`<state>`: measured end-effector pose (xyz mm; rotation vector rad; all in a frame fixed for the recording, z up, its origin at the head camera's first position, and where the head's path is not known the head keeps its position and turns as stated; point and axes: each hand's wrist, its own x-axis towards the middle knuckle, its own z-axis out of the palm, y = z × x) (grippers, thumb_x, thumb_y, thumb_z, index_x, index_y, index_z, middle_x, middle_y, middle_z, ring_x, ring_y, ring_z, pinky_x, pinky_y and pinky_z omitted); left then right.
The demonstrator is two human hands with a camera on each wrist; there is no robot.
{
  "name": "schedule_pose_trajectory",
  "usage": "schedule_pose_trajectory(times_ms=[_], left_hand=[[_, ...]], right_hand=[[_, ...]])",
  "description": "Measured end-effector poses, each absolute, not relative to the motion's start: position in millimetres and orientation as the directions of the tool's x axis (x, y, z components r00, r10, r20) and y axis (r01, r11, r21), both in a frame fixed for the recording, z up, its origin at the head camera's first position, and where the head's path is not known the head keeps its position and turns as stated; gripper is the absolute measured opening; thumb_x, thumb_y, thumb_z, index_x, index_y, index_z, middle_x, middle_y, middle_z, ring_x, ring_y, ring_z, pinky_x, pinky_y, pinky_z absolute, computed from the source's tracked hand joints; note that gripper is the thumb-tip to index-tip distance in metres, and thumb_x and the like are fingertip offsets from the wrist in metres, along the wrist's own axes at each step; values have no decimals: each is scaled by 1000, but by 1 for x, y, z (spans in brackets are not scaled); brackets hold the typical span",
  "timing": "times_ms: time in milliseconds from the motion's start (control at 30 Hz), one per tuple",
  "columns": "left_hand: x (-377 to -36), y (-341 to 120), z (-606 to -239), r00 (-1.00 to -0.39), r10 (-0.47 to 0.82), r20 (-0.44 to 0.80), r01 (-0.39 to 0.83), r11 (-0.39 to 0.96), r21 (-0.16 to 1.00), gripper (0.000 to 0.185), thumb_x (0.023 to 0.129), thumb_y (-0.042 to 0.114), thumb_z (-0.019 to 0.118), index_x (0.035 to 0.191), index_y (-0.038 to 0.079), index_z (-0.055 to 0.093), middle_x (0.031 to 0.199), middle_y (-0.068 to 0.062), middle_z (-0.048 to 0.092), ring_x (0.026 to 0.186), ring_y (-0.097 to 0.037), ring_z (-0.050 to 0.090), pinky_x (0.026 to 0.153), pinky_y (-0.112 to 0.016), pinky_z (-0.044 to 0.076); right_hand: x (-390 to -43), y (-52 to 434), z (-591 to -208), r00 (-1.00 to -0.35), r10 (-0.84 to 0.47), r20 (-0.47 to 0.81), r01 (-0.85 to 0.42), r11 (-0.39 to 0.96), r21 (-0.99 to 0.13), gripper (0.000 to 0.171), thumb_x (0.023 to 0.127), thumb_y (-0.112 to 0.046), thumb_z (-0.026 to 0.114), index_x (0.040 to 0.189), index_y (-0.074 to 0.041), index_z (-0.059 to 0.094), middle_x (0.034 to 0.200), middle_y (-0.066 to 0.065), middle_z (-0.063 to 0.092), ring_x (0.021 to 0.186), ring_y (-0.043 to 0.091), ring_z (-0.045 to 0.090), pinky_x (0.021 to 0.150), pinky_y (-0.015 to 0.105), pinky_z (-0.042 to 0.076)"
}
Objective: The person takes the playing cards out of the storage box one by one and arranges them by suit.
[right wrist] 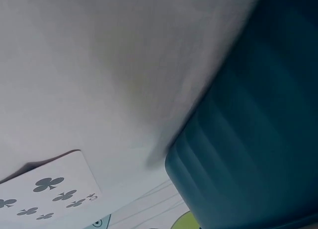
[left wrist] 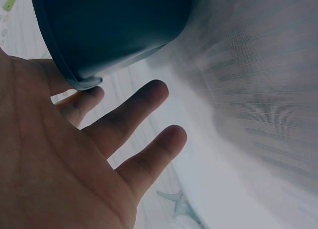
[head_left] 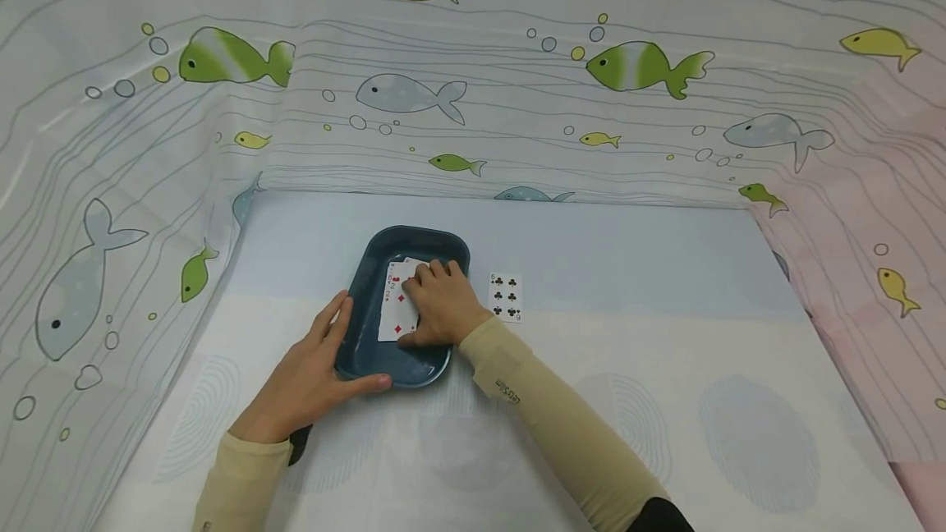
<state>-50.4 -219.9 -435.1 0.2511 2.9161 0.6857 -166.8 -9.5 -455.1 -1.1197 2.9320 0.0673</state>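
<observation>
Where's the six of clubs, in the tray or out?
Out. The six of clubs lies face up on the table, just right of the tray, apart from it.

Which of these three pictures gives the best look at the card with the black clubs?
The head view: the six of clubs lies face up, whole, on the table just right of the blue tray. The right wrist view catches only its corner, close and tilted. The left wrist view shows none of it.

Dark blue tray (head_left: 362, 335), oblong with rounded corners, sits flat on my table. Inside it, red diamond cards (head_left: 396, 312) lie face up, slightly fanned. A six of clubs (head_left: 506, 297) lies face up just right of the tray, apart.
</observation>
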Motion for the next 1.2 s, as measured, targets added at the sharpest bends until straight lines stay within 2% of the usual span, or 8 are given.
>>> schedule_pose_trajectory(times_ms=[467,733,1200], left_hand=[[-51,-221,-437,-975,206,-83,146,874,463,130,76,79,69,163,6,7,170,-8,5,137,-45,44,104,-64,41],[-52,-221,-439,-974,210,-87,147,873,465,129,76,79,69,163,6,7,170,-7,5,137,-46,43,103,-64,41],[-52,-222,-439,-974,209,-90,144,872,468,130,75,80,68,163,6,7,170,-7,4,138,-45,41,104,-64,40]], right_hand=[[-170,-10,-455,-752,-657,-46,-659,751,37,91,70,-82,68,138,-22,58,128,3,56,115,22,52,99,41,42],[-171,-12,-454,-757,-649,-78,-653,757,30,97,71,-81,68,145,-20,54,134,3,54,121,21,51,103,40,41],[-174,-14,-455,-755,-649,-94,-654,756,28,96,70,-83,68,142,-20,55,137,3,54,123,21,50,106,41,40]])
